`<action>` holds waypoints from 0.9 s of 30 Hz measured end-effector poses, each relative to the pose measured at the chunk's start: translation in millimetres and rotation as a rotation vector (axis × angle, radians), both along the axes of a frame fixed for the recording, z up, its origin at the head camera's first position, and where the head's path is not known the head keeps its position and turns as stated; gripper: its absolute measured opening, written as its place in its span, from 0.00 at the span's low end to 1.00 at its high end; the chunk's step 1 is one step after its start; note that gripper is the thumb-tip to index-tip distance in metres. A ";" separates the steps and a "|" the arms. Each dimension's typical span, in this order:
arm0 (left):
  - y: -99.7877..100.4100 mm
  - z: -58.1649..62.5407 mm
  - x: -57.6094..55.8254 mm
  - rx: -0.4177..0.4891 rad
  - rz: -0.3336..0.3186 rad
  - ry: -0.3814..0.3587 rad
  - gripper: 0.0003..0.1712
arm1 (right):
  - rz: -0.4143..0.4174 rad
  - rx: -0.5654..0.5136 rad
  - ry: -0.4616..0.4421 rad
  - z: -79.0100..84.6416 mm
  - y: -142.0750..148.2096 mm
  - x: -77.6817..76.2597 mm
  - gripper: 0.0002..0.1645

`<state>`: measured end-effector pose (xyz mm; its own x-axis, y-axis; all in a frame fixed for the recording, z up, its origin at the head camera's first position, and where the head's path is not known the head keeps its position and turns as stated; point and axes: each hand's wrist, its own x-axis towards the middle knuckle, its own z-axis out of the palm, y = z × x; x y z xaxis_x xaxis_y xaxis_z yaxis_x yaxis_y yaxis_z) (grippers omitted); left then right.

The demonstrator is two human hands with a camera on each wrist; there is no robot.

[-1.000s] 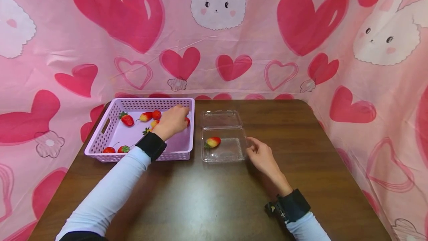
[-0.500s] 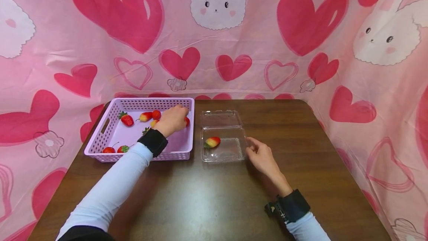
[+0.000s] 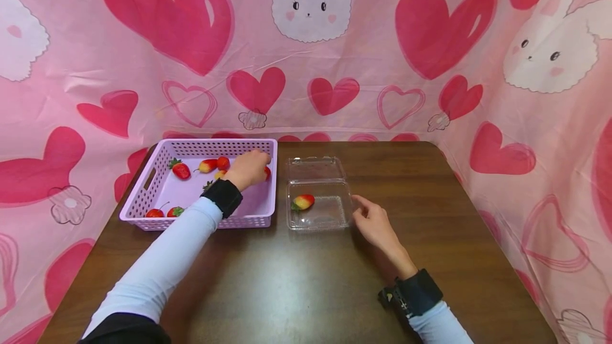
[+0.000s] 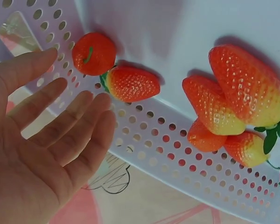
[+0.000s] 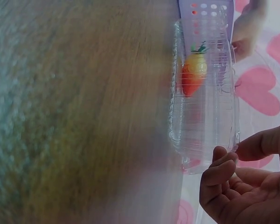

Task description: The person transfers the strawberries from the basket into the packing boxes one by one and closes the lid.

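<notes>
Inside the purple basket (image 3: 196, 222), my left hand (image 3: 249, 168) reaches low at the right end. The left wrist view shows this hand (image 4: 51, 135) with its fingers loosely extended and nothing in the palm. Just beyond the fingertips lie a round red fruit (image 4: 93, 53) with a short green stem and a small strawberry (image 4: 133, 84). My right hand (image 3: 377, 224) pinches the right rim of a hinged clear plastic container (image 3: 330, 219), its lid folded back. One yellow-and-red strawberry (image 3: 303, 202) lies in the container's left side, green leaves showing in the right wrist view.
More strawberries, such as a large red one (image 3: 181, 170), and round red fruits (image 3: 222, 163) lie in the basket, two by its front wall. The container stands right of the basket on the brown wooden table (image 3: 296, 280). A pink heart-print cloth (image 3: 334, 68) hangs behind.
My left wrist has shifted slightly to the right over the basket, while the fingers stay at about the same spot. The right hand and the container have not moved.
</notes>
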<state>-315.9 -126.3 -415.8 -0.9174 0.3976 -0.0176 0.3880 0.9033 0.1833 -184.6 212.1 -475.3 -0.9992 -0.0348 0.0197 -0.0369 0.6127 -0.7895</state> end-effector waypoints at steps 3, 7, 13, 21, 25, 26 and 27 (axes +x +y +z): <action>1.5 -2.3 -2.3 -0.002 0.004 -0.005 0.17 | 0.002 -0.001 0.007 0.1 -0.5 -0.6 0.29; 3.4 -4.7 -3.4 0.000 0.003 -0.013 0.18 | 0.002 0.002 0.014 -0.1 -1.0 -0.3 0.29; 4.0 -6.0 -5.1 0.007 0.002 -0.030 0.17 | -0.009 0.010 0.023 0.1 -1.3 -0.2 0.29; 3.5 -7.6 -7.5 -0.006 -0.011 -0.037 0.08 | -0.007 0.005 0.016 0.4 -1.1 -0.2 0.29; 3.7 -7.0 -7.2 -0.006 -0.014 -0.058 0.05 | -0.005 0.005 0.014 0.1 -0.8 -0.2 0.29; 3.9 -6.8 -7.1 -0.005 -0.013 -0.064 0.05 | -0.006 0.006 0.014 0.2 -0.7 -0.1 0.29; 4.0 -6.7 -7.1 -0.007 -0.013 -0.066 0.05 | -0.007 0.007 0.015 0.0 -0.7 -0.3 0.29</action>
<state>-322.9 -122.3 -422.5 -0.9091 0.4088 -0.0806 0.3866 0.8997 0.2026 -184.9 211.4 -475.3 -0.9990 -0.0283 0.0343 -0.0445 0.6186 -0.7845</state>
